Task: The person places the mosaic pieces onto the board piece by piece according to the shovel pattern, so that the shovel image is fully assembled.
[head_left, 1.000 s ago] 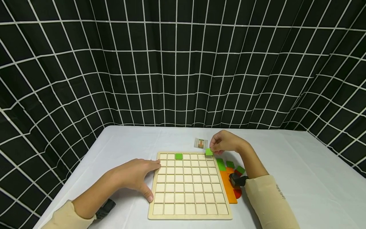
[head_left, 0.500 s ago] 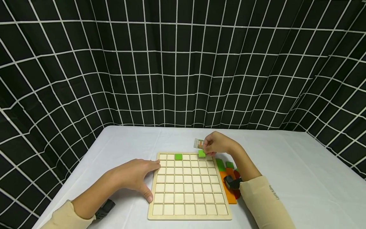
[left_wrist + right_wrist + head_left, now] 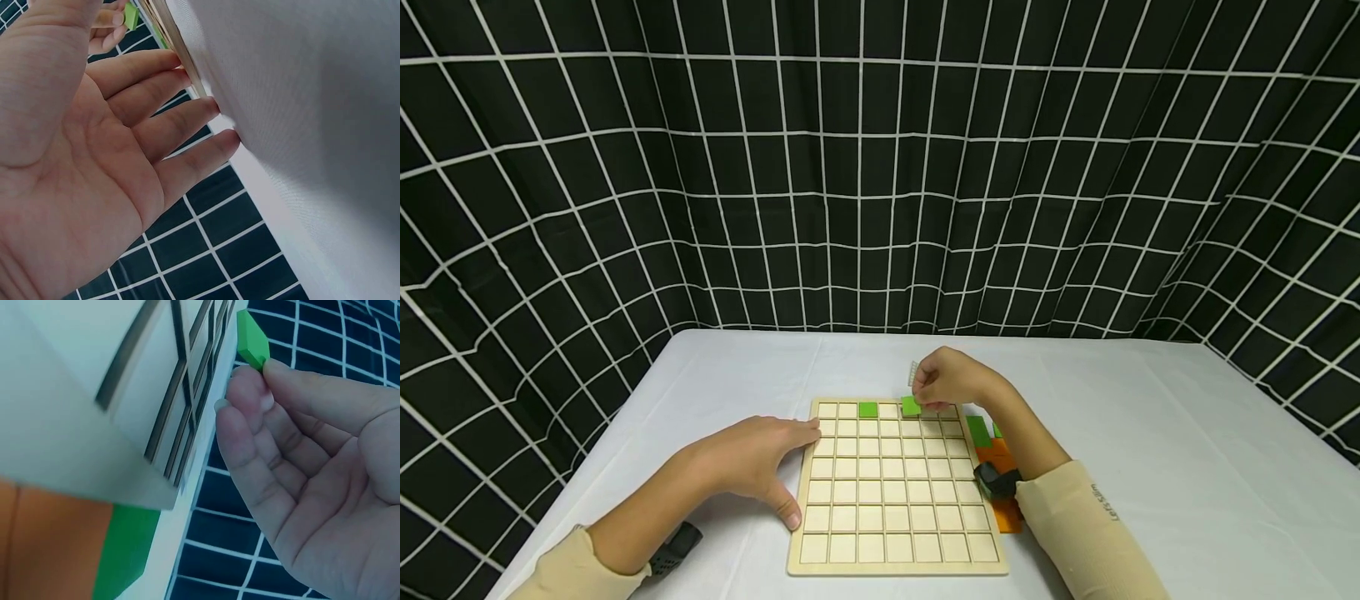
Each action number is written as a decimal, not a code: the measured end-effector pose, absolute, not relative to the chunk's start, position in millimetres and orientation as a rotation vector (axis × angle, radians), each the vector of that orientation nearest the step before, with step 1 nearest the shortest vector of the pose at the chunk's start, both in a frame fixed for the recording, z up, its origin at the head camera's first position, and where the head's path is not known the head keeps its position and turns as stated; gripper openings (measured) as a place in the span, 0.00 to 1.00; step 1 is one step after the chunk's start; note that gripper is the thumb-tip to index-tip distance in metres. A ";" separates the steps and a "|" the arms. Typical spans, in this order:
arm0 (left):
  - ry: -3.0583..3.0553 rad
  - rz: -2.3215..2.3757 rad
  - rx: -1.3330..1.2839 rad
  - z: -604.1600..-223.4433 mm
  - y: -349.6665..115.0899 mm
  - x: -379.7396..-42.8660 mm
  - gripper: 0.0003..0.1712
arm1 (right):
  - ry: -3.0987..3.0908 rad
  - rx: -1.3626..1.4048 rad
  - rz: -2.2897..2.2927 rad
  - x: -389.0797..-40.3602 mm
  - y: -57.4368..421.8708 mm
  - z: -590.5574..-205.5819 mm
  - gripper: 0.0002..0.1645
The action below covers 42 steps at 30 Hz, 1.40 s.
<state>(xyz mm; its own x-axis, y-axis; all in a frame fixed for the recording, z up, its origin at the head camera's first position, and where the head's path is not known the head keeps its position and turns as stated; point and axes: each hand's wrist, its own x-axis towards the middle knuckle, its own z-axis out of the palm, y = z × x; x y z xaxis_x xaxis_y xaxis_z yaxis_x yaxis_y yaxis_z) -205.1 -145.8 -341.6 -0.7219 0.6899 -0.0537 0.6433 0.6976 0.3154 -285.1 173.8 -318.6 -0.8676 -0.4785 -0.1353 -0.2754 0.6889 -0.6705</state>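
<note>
A pale wooden grid board point(image 3: 895, 493) lies on the table. In its far row sits one green square tile point(image 3: 868, 410), third from the left. My right hand point(image 3: 953, 379) pinches another green square tile point(image 3: 911, 407) by its edge, over the far row with one cell between the two tiles. The right wrist view shows that held tile point(image 3: 251, 339) between thumb and fingertips, tilted and apart from the grid. My left hand point(image 3: 748, 458) rests at the board's left edge, thumb and fingers spread along it. Straight fingers point(image 3: 172, 128) show there in the left wrist view.
Right of the board lie a green piece point(image 3: 978, 431) and orange pieces point(image 3: 1009, 518), partly hidden by my right forearm. A small patterned card point(image 3: 913, 372) lies behind the board, mostly covered by my right hand. A black gridded curtain point(image 3: 880, 183) hangs behind the white table point(image 3: 752, 367).
My right hand has moved left along the board's far edge with the green tile. It covers more of the card now. My left hand has stayed in place.
</note>
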 end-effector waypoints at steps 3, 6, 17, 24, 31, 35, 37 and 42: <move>2.737 0.419 1.082 -342.1 -146.1 -205.1 0.66 | 2.605 -0.596 -0.957 -283.6 168.9 -319.0 0.05; 2.737 0.423 1.077 -342.2 -146.4 -205.0 0.66 | 2.614 -0.585 -0.952 -282.1 163.8 -319.3 0.05; 2.739 0.420 1.080 -340.9 -146.0 -204.6 0.66 | 2.687 -0.489 -0.964 -275.0 146.0 -321.9 0.07; 2.735 0.428 1.082 -340.1 -146.0 -204.1 0.66 | 2.692 -0.450 -0.985 -274.3 143.5 -322.0 0.06; 2.739 0.422 1.087 -341.7 -146.3 -205.0 0.66 | 2.655 -0.457 -0.983 -274.4 142.9 -322.4 0.03; 2.739 0.424 1.091 -341.6 -146.2 -205.4 0.66 | 2.640 -0.485 -0.980 -274.1 142.0 -322.6 0.03; 2.736 0.427 1.090 -341.7 -146.3 -205.5 0.66 | 2.642 -0.508 -0.963 -273.8 141.9 -322.5 0.03; 2.737 0.422 1.087 -342.0 -146.4 -205.4 0.67 | 2.635 -0.589 -0.875 -272.3 142.1 -319.7 0.03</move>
